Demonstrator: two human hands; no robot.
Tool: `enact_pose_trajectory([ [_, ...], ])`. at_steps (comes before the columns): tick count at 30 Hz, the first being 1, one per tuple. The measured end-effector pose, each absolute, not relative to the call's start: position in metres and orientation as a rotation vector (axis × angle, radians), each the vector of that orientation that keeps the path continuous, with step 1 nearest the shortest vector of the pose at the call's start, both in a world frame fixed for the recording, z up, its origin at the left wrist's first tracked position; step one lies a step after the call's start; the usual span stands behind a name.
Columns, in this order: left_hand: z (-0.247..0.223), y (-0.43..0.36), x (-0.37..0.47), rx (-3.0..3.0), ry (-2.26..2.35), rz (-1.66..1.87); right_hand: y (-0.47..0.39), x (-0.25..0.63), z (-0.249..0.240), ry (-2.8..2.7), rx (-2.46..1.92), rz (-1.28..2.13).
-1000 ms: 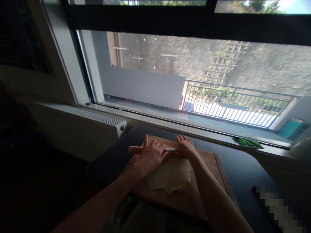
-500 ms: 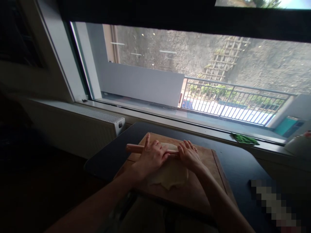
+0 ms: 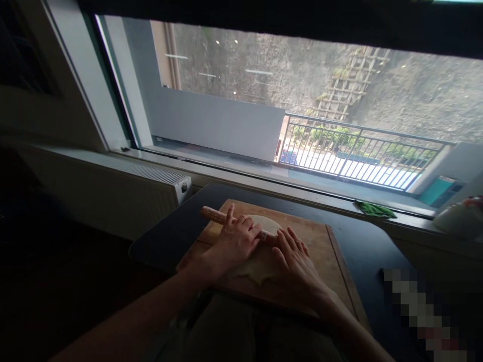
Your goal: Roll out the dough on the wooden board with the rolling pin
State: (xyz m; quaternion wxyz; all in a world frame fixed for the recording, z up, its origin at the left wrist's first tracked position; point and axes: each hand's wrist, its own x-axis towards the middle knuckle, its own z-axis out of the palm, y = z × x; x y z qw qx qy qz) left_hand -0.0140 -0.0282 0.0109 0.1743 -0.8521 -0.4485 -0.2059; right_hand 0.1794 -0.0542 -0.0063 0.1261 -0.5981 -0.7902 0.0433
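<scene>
A wooden rolling pin (image 3: 214, 214) lies slantwise across a flat sheet of pale dough (image 3: 257, 269) on a wooden board (image 3: 319, 246). My left hand (image 3: 237, 242) is curled over the middle of the pin, its index finger sticking up and its thumb along the near side. At the pin's right end, my right hand (image 3: 296, 257) rests with its fingers stretched out and slightly apart. Both forearms reach in from below, and the right hand hides part of the dough and the pin's end.
Beneath the board is a dark table (image 3: 162, 236) with rounded corners. Beyond it runs a windowsill with a green cloth (image 3: 375, 209) and a pale rounded object (image 3: 458, 221). A radiator (image 3: 151, 186) stands at the left. Something pixelated (image 3: 418, 311) lies at the right.
The rolling pin has turned, its left end now farther away and its right end nearer me. My right hand has moved slightly toward me with its fingers straighter. The view has shifted slightly.
</scene>
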Motion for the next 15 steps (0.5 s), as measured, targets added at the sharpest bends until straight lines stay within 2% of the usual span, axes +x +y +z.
enact_pose_trajectory([
  [5,0.016,-0.018,-0.012,-2.391,-1.275,-0.576,0.015,0.166,0.006,-2.093,-1.948,0.184],
  [9,0.021,0.007,-0.015,-2.355,-1.311,-0.535,0.071,0.155,0.024,-2.114,-1.929,0.165],
  [15,0.022,0.029,-0.015,-2.374,-1.293,-0.535,0.051,0.163,0.023,-2.464,-1.561,0.078],
])
